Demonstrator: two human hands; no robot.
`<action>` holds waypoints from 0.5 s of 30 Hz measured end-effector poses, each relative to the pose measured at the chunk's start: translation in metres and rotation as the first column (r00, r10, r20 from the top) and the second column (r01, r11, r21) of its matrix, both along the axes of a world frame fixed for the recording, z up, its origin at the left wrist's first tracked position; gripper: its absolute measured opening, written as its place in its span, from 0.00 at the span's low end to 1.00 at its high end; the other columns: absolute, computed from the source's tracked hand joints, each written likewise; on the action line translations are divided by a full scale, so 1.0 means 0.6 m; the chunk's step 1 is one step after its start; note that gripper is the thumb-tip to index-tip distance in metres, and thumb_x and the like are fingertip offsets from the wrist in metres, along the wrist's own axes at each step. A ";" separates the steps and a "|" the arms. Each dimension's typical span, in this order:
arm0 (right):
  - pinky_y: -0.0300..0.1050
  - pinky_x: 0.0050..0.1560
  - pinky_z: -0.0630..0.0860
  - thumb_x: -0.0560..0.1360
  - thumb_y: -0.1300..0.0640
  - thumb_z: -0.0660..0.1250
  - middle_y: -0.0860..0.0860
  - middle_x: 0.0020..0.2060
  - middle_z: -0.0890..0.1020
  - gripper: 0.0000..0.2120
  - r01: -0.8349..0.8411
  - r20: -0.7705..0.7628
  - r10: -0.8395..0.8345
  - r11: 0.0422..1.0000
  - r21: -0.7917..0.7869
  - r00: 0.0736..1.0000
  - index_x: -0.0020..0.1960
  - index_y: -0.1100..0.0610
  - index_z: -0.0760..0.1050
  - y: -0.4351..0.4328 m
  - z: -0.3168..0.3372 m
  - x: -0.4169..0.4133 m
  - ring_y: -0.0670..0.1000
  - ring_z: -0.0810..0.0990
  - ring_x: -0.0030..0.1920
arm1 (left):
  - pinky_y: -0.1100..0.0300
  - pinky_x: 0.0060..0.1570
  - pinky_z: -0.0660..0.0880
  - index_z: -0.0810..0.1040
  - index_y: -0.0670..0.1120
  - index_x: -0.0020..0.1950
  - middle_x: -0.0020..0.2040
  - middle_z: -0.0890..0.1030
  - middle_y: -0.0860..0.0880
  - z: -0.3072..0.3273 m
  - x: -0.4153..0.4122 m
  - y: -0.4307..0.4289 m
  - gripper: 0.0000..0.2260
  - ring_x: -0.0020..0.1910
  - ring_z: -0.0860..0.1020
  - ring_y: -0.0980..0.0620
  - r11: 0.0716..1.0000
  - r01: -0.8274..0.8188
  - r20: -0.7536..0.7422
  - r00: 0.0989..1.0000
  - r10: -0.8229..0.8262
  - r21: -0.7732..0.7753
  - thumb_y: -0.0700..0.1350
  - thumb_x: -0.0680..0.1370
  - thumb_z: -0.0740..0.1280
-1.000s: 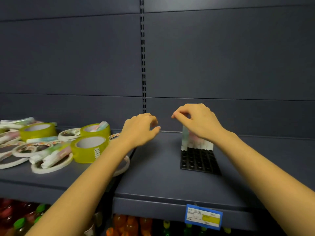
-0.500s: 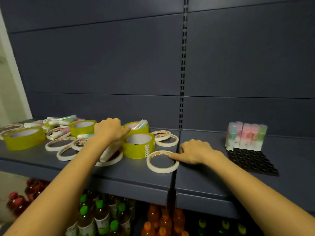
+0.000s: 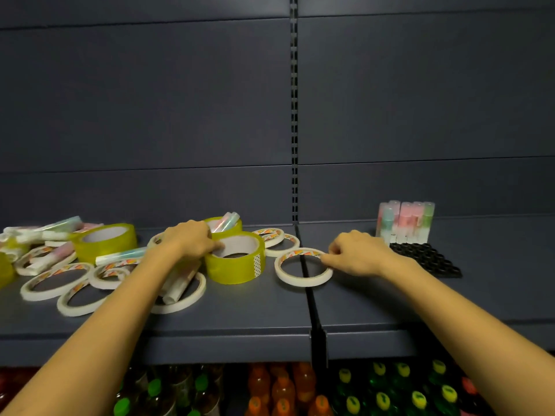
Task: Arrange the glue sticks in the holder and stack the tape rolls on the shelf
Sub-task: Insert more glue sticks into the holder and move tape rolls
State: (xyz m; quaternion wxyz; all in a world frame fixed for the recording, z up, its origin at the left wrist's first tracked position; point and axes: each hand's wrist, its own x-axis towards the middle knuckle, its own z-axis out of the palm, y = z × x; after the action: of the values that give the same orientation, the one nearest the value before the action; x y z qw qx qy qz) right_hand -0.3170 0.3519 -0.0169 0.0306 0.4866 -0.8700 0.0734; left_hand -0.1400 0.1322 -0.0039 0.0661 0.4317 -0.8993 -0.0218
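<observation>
Yellow and white tape lies scattered on the dark shelf (image 3: 240,313), well to the outer side of the left hand (image 3: 192,241): a wide yellow roll (image 3: 105,241), thin white rolls (image 3: 55,280) lying flat and overlapping, and loose glue sticks (image 3: 60,225) lying across them. One pastel stick (image 3: 123,255) lies just beside the left wrist, and another runs out from under the forearm.

The left hand reaches forward with its fingers bent onto the near rim of a second yellow tape roll (image 3: 237,265), thumb tip at the edge of the white core. Just beyond that hand stands a third yellow roll (image 3: 223,228), with two sticks poking out of its middle.

Between the two hands a white tape roll (image 3: 300,279) lies flat across the seam between shelf panels. The right hand (image 3: 357,255) pinches its rim between thumb and forefinger, the other fingers curled.

Beyond the right hand, a cluster of upright glue sticks (image 3: 405,220) stands at the back of the black holder (image 3: 429,259), whose front sockets are unfilled.

Bottles (image 3: 282,391) with coloured caps line the level below both forearms.
</observation>
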 end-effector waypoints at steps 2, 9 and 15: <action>0.42 0.34 0.66 0.77 0.39 0.57 0.50 0.30 0.72 0.22 0.029 0.013 -0.029 0.998 -0.046 1.000 0.32 0.54 0.70 0.015 0.004 -0.008 0.55 0.73 0.39 | 0.56 0.45 0.67 0.80 0.45 0.45 0.48 0.79 0.45 0.010 -0.003 0.003 0.16 0.47 0.75 0.44 0.998 0.027 -0.045 0.999 -0.029 -0.059 0.58 0.76 0.63; 0.42 0.32 0.64 0.78 0.43 0.59 0.51 0.31 0.72 0.19 0.128 0.064 -0.119 0.979 -0.159 0.991 0.36 0.55 0.73 0.095 0.017 -0.054 0.54 0.70 0.38 | 0.56 0.44 0.67 0.72 0.50 0.31 0.42 0.77 0.45 0.073 -0.035 0.076 0.17 0.44 0.73 0.43 0.979 0.155 -0.123 0.977 -0.172 -0.134 0.57 0.77 0.63; 0.43 0.34 0.64 0.76 0.42 0.60 0.53 0.38 0.76 0.19 0.219 0.015 -0.220 0.960 -0.175 0.975 0.37 0.57 0.75 0.202 0.029 -0.112 0.57 0.74 0.42 | 0.56 0.40 0.69 0.80 0.44 0.38 0.37 0.79 0.46 0.078 -0.112 0.177 0.18 0.41 0.76 0.44 0.955 0.265 -0.148 0.947 -0.284 -0.134 0.57 0.77 0.62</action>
State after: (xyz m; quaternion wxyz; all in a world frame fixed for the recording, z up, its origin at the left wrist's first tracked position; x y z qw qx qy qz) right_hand -0.3844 0.4734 0.0003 0.0833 0.3827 -0.9087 0.1446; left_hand -0.2073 0.2384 0.0428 0.1610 0.2944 -0.9419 -0.0161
